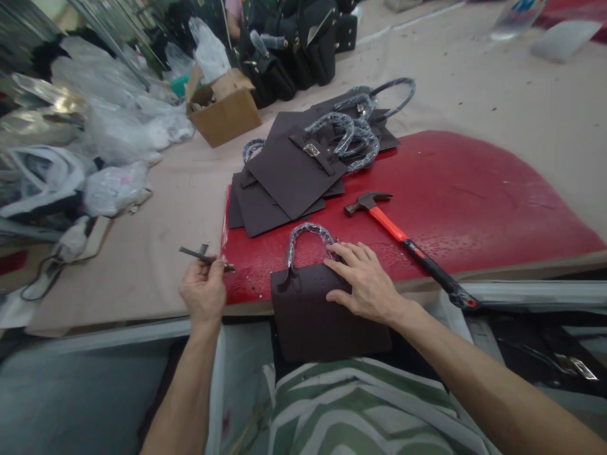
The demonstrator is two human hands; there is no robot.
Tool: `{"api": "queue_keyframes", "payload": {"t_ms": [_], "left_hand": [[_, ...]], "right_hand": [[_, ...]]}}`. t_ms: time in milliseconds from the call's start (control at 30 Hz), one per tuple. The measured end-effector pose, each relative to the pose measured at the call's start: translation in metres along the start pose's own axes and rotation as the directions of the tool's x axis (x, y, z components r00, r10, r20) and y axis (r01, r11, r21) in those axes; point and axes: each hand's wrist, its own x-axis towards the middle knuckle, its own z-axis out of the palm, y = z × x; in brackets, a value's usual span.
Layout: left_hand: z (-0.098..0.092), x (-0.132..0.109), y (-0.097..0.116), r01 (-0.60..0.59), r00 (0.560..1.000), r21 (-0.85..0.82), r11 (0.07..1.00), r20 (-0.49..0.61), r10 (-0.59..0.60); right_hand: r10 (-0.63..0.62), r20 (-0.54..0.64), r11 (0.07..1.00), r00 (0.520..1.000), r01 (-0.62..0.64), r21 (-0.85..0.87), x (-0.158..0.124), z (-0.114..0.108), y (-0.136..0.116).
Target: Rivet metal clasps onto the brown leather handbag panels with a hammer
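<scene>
A dark brown bag panel (327, 322) hangs over the near edge of the red mat, with a plastic-wrapped handle (308, 229) arching from its top. My right hand (363, 281) lies on the panel's upper right, fingers spread, covering the handle's right end. To the left, my left hand (205, 287) pinches a thin dark strip (194, 254) between thumb and fingers; its exact kind is too small to make out. A claw hammer (391, 224) with an orange and black handle lies on the mat to the right of my right hand.
Behind the handle lies a pile of similar brown panels (296, 170) with wrapped handles and metal clasps. A cardboard box (225, 117), plastic bags (114, 114) and several black bags (294, 50) stand farther back. The red mat (455, 196) covers part of the table.
</scene>
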Motion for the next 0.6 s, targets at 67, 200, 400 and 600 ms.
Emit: {"api": "queue_keyframes", "payload": {"t_ms": [67, 200, 400, 600], "left_hand": [[-0.018, 0.025, -0.015, 0.035, 0.999, 0.333, 0.942, 0.02, -0.045], [-0.039, 0.053, -0.031, 0.0, 0.966, 0.809, 0.588, 0.152, -0.209], [-0.04, 0.061, -0.039, -0.03, 0.96, 0.854, 0.52, 0.17, -0.223], [-0.038, 0.074, -0.033, -0.048, 0.973, 0.838, 0.543, 0.162, -0.165]], "right_hand": [[-0.015, -0.01, 1.0, 1.0, 0.015, 0.0, 0.0, 0.0, 0.001], [-0.04, -0.052, 0.999, 0.998, 0.04, -0.01, 0.0, 0.004, 0.005], [-0.115, -0.132, 0.991, 0.985, 0.104, -0.083, 0.002, 0.02, 0.02], [-0.171, -0.18, 0.979, 0.969, 0.147, -0.142, 0.003, 0.023, 0.024]]}}
